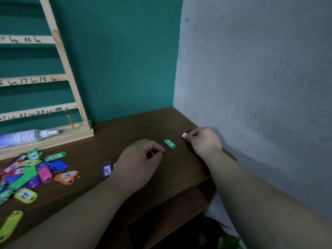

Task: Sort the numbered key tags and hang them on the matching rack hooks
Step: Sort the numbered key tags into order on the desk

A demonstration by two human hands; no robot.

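My right hand (204, 141) pinches a red key tag (184, 135) down on the brown table near the grey wall. A green tag marked 16 (170, 143) lies between my two hands. My left hand (142, 162) rests on the table with its fingers curled; whether it holds anything small I cannot tell. A purple tag marked 5 (107, 170) lies just left of that wrist. A heap of coloured tags (30, 173) sits at the far left. The wooden rack (59, 51) with numbered hooks leans on the teal wall; one orange tag (70, 121) hangs at hook 24.
A clear plastic bottle (25, 136) lies across the rack's base. The table's front edge (179, 193) runs diagonally below my forearms, with a dark gap and green leaves (228, 239) beneath. The grey wall (260, 87) closes the right side.
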